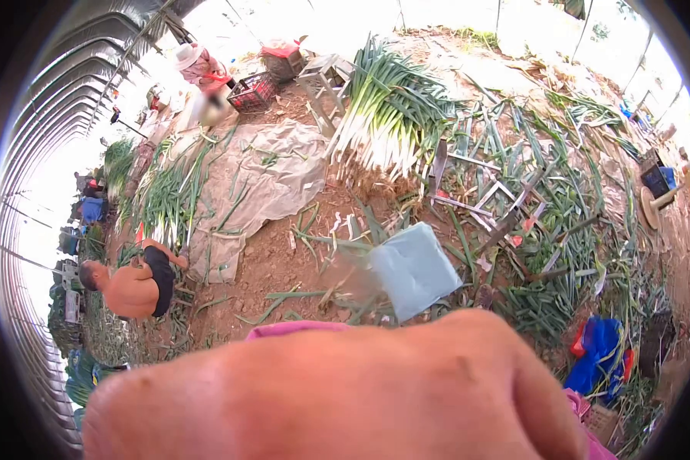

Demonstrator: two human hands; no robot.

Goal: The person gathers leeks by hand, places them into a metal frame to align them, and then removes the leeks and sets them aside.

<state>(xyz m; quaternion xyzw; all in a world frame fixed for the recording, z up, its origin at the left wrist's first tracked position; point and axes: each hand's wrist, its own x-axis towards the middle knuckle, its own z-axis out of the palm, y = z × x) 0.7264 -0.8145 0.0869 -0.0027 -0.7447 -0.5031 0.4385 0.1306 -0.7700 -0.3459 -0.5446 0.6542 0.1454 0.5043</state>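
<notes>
Bare skin of my right hand (314, 399) fills the bottom of the head view, very close to the camera and blurred. Its fingers are hidden, and I cannot tell whether it holds anything. Pink cloth (299, 328) shows just past its upper edge, with more at the lower right. Beyond it a light-blue, cushion-like square (415, 270) lies over the soil and loose leaves. A large pile of leeks (391, 115) lies farther off, white stalks and roots towards me. My left hand is out of view.
Metal stool frames (487, 203) lie right of the pile among scattered leaves. Blue plastic (596, 356) is at lower right. A seated person (134, 287) is left, beside more leeks (165, 203). Another person (199, 67) is near a crate (251, 93). A pale sheet (276, 165) covers some soil.
</notes>
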